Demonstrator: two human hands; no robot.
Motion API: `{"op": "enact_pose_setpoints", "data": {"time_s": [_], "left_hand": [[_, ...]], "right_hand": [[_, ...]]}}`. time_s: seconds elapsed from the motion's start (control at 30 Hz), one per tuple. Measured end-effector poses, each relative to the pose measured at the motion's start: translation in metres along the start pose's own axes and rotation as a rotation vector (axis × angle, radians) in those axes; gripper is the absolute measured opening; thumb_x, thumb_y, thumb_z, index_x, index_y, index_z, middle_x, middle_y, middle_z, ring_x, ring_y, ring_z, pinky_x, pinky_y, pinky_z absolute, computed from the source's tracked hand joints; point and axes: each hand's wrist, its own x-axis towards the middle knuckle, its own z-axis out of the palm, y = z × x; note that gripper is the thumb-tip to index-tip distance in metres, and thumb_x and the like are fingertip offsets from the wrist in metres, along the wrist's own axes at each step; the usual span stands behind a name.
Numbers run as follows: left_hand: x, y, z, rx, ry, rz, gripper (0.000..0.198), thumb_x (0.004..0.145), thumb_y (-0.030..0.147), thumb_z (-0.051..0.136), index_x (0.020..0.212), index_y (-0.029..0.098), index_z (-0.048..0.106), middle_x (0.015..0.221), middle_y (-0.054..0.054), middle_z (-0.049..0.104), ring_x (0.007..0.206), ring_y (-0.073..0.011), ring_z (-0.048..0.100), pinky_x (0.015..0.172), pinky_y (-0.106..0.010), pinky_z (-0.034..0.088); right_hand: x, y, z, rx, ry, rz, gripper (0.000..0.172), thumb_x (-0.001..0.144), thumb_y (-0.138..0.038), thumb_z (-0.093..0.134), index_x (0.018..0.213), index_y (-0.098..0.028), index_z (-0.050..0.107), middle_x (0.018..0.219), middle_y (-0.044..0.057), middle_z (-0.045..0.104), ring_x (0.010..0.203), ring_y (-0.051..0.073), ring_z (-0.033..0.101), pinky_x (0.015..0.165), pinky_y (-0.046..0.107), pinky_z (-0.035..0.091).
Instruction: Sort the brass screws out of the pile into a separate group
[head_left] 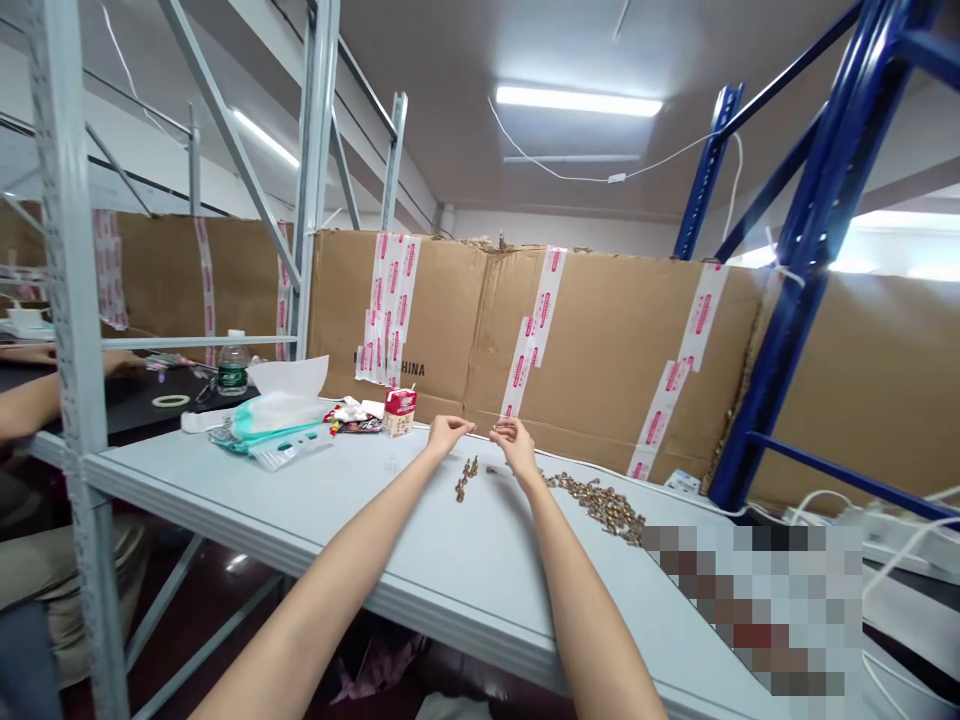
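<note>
Both my hands are raised a little over the light table, close together but apart. My left hand (448, 434) has thumb and fingers pinched; whatever is between the tips is too small to make out. My right hand (514, 440) is pinched too, with a tiny brass-coloured piece (494, 429) at its fingertips. Below and between the hands lies a small group of brass-coloured pieces (466, 480). One single piece (491, 469) rests near my right hand. Right of my right wrist spreads a larger pile of similar metal pieces (604, 506).
A red and cream drink carton (399, 412), snack wrappers (358, 414) and teal-edged plastic bags (277, 415) sit at the left. Cardboard (600, 350) walls the table's back (420, 540). Metal posts flank it. Another person's arm (30, 405) shows far left, near a bottle (232, 366).
</note>
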Motion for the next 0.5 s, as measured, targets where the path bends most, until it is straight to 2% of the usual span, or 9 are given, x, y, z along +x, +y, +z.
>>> {"op": "enact_pose_setpoints", "data": {"time_s": [0.17, 0.4, 0.5], "left_hand": [[-0.013, 0.008, -0.001, -0.057, -0.054, -0.017, 0.022, 0.067, 0.031, 0.062, 0.074, 0.011, 0.069, 0.078, -0.01, 0.07, 0.074, -0.0174, 0.064, 0.072, -0.029, 0.048], [-0.016, 0.014, -0.002, -0.125, -0.048, -0.036, 0.021, 0.065, 0.03, 0.063, 0.069, 0.01, 0.068, 0.075, -0.011, 0.069, 0.072, -0.0172, 0.063, 0.073, -0.029, 0.047], [-0.015, 0.011, -0.001, -0.139, -0.061, -0.044, 0.022, 0.064, 0.031, 0.064, 0.069, 0.011, 0.069, 0.074, -0.011, 0.069, 0.072, -0.0171, 0.063, 0.072, -0.029, 0.046]], "right_hand": [[-0.005, 0.0, 0.006, 0.065, -0.124, -0.023, 0.023, 0.065, -0.036, 0.059, 0.074, -0.014, 0.057, 0.069, 0.006, 0.064, 0.061, 0.015, 0.061, 0.064, 0.03, 0.049], [-0.005, -0.006, 0.006, 0.074, -0.059, -0.032, 0.033, 0.065, -0.044, 0.059, 0.075, -0.012, 0.06, 0.072, 0.009, 0.066, 0.056, 0.014, 0.058, 0.056, 0.027, 0.046], [-0.005, -0.005, 0.005, 0.094, -0.095, -0.034, 0.032, 0.066, -0.042, 0.059, 0.075, -0.012, 0.061, 0.071, 0.009, 0.066, 0.054, 0.013, 0.057, 0.053, 0.024, 0.043]]}}
